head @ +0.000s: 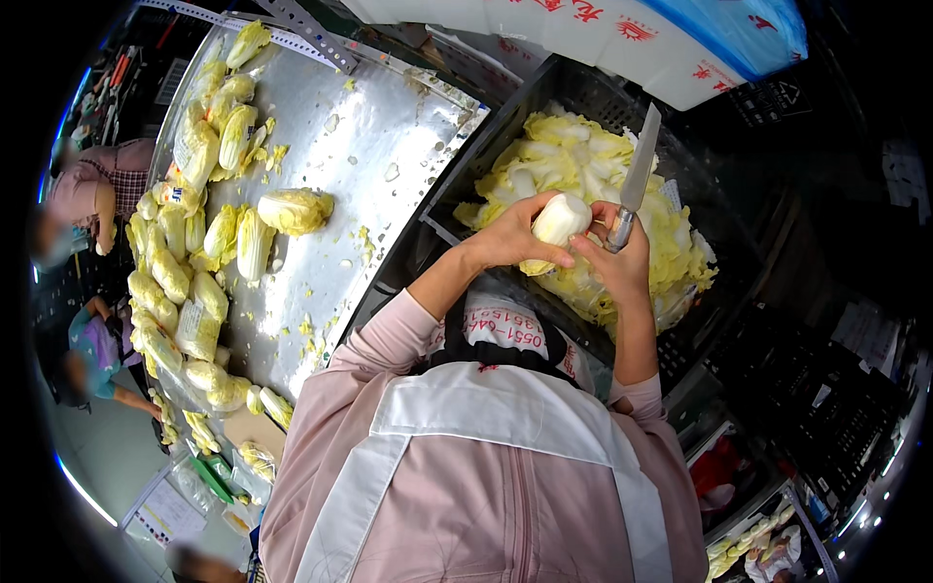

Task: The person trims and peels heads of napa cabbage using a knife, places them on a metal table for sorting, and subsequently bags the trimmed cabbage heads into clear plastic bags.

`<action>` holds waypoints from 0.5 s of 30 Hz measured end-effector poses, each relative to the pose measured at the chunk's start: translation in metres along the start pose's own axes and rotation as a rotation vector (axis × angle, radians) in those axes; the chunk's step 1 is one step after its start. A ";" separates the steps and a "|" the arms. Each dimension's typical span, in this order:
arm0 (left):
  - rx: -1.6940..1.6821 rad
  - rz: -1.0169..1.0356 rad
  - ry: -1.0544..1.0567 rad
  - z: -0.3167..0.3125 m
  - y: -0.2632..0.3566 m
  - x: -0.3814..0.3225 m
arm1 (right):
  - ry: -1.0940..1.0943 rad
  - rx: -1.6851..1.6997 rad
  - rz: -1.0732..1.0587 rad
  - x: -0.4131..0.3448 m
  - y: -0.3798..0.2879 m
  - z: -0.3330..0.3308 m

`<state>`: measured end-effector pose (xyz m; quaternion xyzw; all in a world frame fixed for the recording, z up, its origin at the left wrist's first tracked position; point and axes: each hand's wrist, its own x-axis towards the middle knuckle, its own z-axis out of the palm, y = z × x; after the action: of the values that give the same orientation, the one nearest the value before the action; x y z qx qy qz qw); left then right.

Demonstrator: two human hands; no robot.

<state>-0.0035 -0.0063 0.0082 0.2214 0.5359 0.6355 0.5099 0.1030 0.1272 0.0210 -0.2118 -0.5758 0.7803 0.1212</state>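
Note:
Above a black plastic crate (466, 164), my left hand (517, 237) grips a head of napa cabbage (561, 221), its pale cut base turned up. My right hand (618, 255) holds a knife (639, 169) by its handle, the broad blade pointing up and away from the cabbage. Fingers of my right hand also touch the cabbage's side. Loose yellow and white cabbage leaves (568, 149) fill the crate beneath both hands.
On the left, a metal table (313, 146) bears many napa cabbages (168, 270), some wrapped in plastic, and leaf scraps. White printed boxes (496, 22) stand beyond the crate. Black crates (809, 393) are at right. Other people (98, 182) stand past the table's far side.

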 end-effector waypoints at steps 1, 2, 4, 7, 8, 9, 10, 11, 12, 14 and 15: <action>0.025 0.007 -0.025 -0.001 -0.001 -0.001 | -0.025 0.003 -0.023 0.000 0.007 -0.006; 0.017 -0.004 -0.025 -0.002 -0.002 -0.001 | -0.050 0.006 -0.046 0.000 0.012 -0.009; 0.002 -0.026 -0.026 -0.002 -0.003 -0.001 | -0.048 -0.012 -0.017 0.000 0.016 -0.011; -0.014 -0.010 0.002 0.000 -0.003 -0.003 | -0.025 0.061 0.004 0.000 0.015 -0.008; -0.037 -0.012 0.011 0.001 -0.005 -0.002 | -0.014 0.102 0.008 -0.001 0.014 -0.006; -0.060 -0.014 0.021 0.000 -0.008 -0.002 | -0.008 0.111 0.023 -0.001 0.012 -0.005; -0.083 -0.017 0.031 0.000 -0.010 -0.002 | -0.002 0.119 0.039 -0.001 0.011 -0.004; -0.079 -0.016 0.030 0.000 -0.011 -0.001 | 0.004 0.127 0.055 -0.002 0.011 -0.003; -0.077 -0.015 0.028 0.000 -0.011 -0.001 | 0.000 0.103 0.046 -0.001 0.011 -0.004; -0.064 -0.021 0.040 0.000 -0.012 0.000 | -0.007 0.055 0.029 0.000 0.012 -0.006; -0.054 -0.028 0.053 0.000 -0.012 0.000 | -0.004 0.010 0.007 0.001 0.014 -0.008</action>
<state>0.0012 -0.0072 -0.0024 0.1832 0.5351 0.6481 0.5099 0.1069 0.1302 0.0054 -0.2115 -0.5712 0.7842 0.1182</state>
